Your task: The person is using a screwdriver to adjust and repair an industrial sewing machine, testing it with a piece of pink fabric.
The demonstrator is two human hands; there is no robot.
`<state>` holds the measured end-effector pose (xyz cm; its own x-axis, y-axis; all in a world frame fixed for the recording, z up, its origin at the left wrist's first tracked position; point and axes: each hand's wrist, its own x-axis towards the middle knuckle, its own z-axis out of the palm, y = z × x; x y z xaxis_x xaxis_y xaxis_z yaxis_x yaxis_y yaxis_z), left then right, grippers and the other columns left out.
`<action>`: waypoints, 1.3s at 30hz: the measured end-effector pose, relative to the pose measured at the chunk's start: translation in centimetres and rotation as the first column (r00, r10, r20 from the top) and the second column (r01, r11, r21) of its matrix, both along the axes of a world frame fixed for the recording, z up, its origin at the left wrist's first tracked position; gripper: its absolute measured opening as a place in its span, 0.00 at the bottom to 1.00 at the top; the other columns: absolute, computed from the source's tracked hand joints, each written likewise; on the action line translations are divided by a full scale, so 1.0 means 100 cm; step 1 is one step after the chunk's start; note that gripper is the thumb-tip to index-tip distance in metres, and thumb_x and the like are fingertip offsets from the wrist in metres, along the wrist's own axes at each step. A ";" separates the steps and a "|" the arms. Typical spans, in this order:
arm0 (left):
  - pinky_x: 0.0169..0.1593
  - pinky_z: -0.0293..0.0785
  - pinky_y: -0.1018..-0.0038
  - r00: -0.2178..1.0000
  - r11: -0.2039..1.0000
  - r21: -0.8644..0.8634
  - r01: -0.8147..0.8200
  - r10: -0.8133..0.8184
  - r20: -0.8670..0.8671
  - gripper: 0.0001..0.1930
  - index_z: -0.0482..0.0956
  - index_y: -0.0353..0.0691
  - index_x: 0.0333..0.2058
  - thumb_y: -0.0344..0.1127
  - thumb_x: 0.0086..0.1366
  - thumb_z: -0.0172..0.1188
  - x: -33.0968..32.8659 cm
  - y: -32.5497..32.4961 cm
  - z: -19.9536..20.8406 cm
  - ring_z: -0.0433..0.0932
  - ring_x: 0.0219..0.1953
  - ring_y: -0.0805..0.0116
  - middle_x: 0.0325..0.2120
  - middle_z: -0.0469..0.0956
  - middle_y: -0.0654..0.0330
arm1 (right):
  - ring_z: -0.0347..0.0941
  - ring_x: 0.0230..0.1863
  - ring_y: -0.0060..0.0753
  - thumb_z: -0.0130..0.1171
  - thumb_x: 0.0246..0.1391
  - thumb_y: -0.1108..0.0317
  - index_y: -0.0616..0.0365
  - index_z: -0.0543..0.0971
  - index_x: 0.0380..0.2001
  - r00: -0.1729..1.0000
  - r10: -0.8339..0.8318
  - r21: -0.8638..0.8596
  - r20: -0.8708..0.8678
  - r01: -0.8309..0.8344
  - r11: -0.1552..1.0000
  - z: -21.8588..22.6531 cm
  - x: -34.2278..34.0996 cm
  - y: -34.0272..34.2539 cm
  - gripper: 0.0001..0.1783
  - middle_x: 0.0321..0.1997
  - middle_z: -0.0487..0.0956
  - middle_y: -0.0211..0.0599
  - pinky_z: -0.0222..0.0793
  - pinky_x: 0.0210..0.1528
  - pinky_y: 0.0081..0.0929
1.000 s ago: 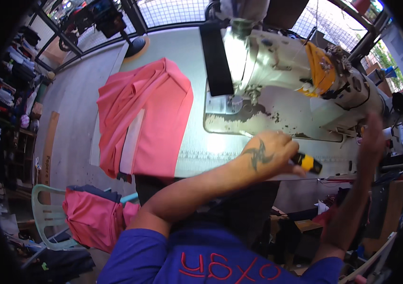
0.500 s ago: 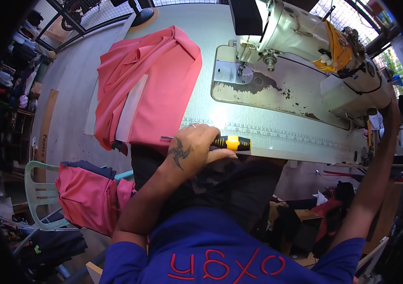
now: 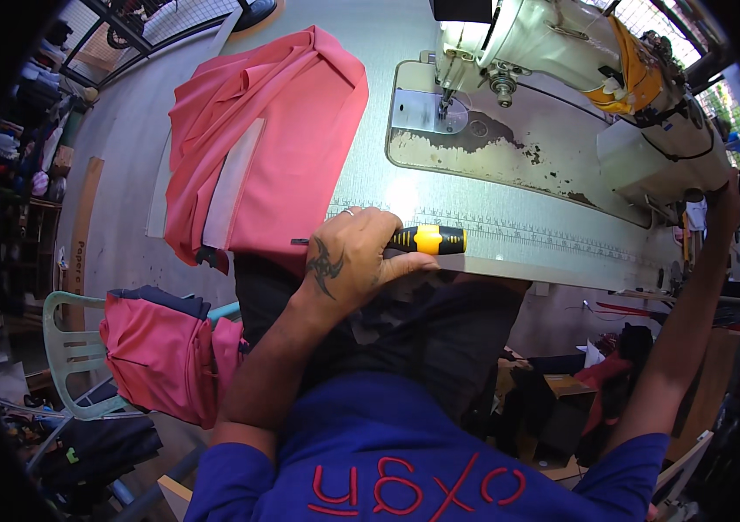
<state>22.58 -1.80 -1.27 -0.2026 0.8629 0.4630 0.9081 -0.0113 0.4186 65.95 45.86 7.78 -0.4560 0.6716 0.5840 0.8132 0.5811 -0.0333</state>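
At the front edge of the sewing table, my left hand is closed around a screwdriver. Its black and yellow handle points right, and the dark shaft tip shows left of my knuckles. Just beyond lies a folded pink cloth with a pale strip along it. My right arm stretches far to the right, where my right hand is at the end of the sewing machine; its fingers are hidden. The needle and presser foot stand over the metal plate.
A ruler scale runs along the table front. On the left, a pale green plastic chair bears more pink cloth. An orange cloth is wrapped on the machine arm. Shelves of folded fabric line the far left.
The view has shifted slightly, so the table and machine sit a little higher in the picture. My left hand still grips the screwdriver, and my right hand stays at the machine's end.
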 end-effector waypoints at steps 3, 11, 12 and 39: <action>0.27 0.68 0.66 1.000 0.999 -0.033 0.000 0.000 -0.013 0.25 0.75 0.38 0.26 0.56 0.46 0.69 -0.002 -0.002 0.002 0.73 0.23 0.56 0.20 0.73 0.57 | 0.77 0.45 0.35 0.56 0.56 0.73 0.57 0.67 0.55 0.995 0.090 -0.013 -0.043 -0.091 0.996 -0.001 -0.005 -0.002 0.23 0.45 0.79 0.46 0.72 0.43 0.31; 0.28 0.68 0.65 1.000 0.998 -0.058 0.014 -0.014 0.006 0.24 0.75 0.39 0.26 0.55 0.46 0.70 0.001 0.000 0.009 0.74 0.23 0.56 0.20 0.73 0.56 | 0.74 0.50 0.32 0.47 0.61 0.44 0.68 0.71 0.54 0.528 -0.306 -0.567 -0.792 -0.453 0.688 0.007 -0.017 0.008 0.35 0.51 0.75 0.44 0.72 0.49 0.28; 0.28 0.68 0.64 0.999 0.997 -0.053 0.047 -0.046 0.027 0.24 0.75 0.38 0.26 0.55 0.46 0.70 0.003 0.001 0.015 0.74 0.23 0.55 0.20 0.73 0.56 | 0.75 0.49 0.33 0.47 0.61 0.43 0.67 0.72 0.53 0.545 -0.330 -0.580 -0.771 -0.387 0.717 0.008 -0.023 0.005 0.34 0.52 0.75 0.45 0.71 0.49 0.28; 0.47 0.72 0.74 -0.564 0.987 0.134 0.083 -0.064 0.823 0.16 0.64 0.34 0.51 0.40 0.73 0.44 0.050 0.092 0.018 0.74 0.42 0.68 0.42 0.72 0.54 | 0.74 0.32 0.49 0.60 0.52 0.63 0.62 0.72 0.42 0.852 0.514 -0.544 0.097 -0.388 0.744 0.067 -0.247 -0.288 0.18 0.32 0.75 0.46 0.70 0.32 0.40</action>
<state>27.55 7.35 0.53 -0.1941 0.9318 -0.3066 -0.8571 -0.0090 0.5151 41.24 17.04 14.48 -0.8543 0.5140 0.0774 0.4794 0.8366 -0.2652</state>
